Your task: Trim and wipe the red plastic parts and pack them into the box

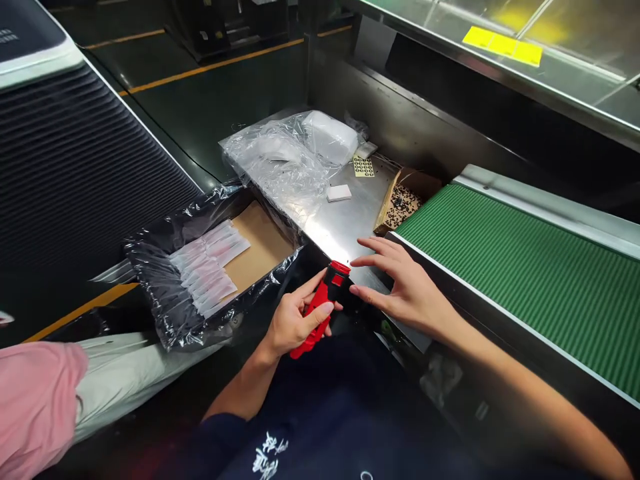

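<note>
The red-and-black casing (320, 310) is in the left hand (295, 323), in front of the near edge of the metal desk (353, 217), tilted with its red-rimmed end upward. The left fingers close around it, thumb on the front. The right hand (417, 293) is just beside that rim, index finger and thumb wide apart; a tiny dark speck near the fingertips is too small to identify.

The casing seems partway through handling: its red and black parts are together, while the upper end shows a bare red ring without a cap. Whether any part has yet to be fitted, I cannot tell. No brand is legible on it.

On the desk lie 1 white block (339, 193), 1 sticker sheet (363, 166) with rows of round dark marks, and clear plastic (280, 167). An open cardboard box (383, 217) holds many small dark pieces (401, 203), a supply apparently not used up. Left of the desk, overlapping pale pouches (210, 257) cover part of the cardboard in a plastic-lined tray (150, 293).

White characters on the dark shirt (325, 413) and pale lettering on the upper-left panel (30, 33) are unreadable.
</note>
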The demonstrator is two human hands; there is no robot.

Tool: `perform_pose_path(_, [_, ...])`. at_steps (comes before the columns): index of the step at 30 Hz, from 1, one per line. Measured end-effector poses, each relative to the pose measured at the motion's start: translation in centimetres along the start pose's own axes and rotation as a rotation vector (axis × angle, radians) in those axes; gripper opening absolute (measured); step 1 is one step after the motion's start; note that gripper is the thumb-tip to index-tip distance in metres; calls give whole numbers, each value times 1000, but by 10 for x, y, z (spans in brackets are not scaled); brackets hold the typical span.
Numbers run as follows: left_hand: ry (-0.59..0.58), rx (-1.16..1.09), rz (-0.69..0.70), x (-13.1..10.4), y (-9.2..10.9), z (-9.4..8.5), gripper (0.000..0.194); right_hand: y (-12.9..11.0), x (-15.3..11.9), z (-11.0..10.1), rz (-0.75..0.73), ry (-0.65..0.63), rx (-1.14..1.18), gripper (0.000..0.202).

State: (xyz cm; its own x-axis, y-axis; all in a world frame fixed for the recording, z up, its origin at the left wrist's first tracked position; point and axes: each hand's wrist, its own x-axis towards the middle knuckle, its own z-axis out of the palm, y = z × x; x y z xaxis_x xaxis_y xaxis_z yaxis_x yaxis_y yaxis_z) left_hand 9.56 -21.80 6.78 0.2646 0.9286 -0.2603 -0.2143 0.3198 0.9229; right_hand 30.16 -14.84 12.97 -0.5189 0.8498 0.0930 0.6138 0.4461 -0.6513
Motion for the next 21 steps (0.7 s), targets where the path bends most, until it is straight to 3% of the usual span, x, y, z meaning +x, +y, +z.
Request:
perform_pose_path(5, [-130,119,28,2,1,18,76,9,-21,-18,140,-59,132,28])
perform_pose_path(12, [-308,245,14,2,-1,42,71,3,-42,-43,209,-373,234,19])
perform_pose_path(18, [-387,349,-16,5,-3,56,73,11,-59,-45,258,-308,225,10])
perform_pose_path(21, [-392,472,-32,11,-6,61,76,12,-70,-48,252,-259,219,22])
